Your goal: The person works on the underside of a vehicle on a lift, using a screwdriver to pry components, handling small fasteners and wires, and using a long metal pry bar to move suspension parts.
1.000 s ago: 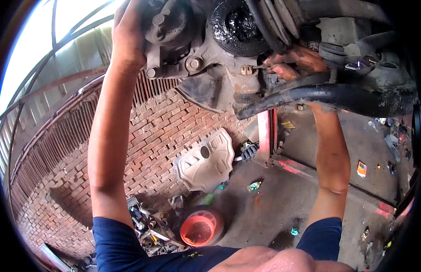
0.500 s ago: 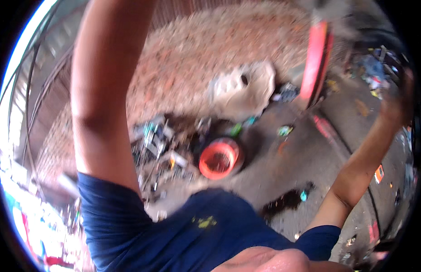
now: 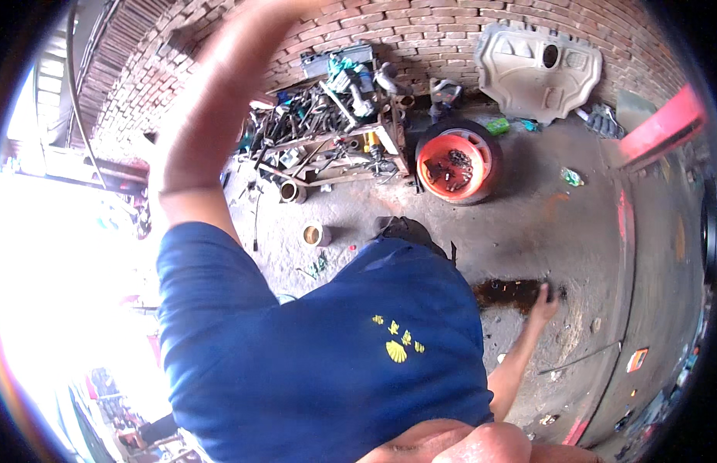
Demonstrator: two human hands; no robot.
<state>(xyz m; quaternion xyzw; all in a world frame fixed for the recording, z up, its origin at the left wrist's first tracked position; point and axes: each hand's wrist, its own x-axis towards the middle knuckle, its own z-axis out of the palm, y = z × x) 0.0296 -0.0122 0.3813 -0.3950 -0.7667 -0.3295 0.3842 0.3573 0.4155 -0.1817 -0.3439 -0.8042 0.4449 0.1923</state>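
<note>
My left arm (image 3: pixel 212 116) is raised and bends to the right at the upper edge; its hand is cut off there. Low on my right side, my right hand (image 3: pixel 544 307) has its thumb up and its other fingers curled. Something small and dark shows by the fingertips, too unclear to name. Just past that hand, a dark wet stain (image 3: pixel 503 293) lies on the concrete floor. Farther ahead, an orange-red basin (image 3: pixel 484 166) with dark, oily contents rests on a tyre (image 3: pixel 493 147).
A cluttered rack of tools and metal parts (image 3: pixel 320 116) stands against the brick wall (image 3: pixel 420 31). A beige moulded panel (image 3: pixel 528 77) leans there too. At right rises a red post (image 3: pixel 667 127). A tin can (image 3: pixel 316 234) and a thin rod (image 3: pixel 578 359) lie on the floor.
My right hand has come down and inward from the far right to beside my body. My left arm stays raised. The view has shifted, so the basin and panel sit farther up and right.
</note>
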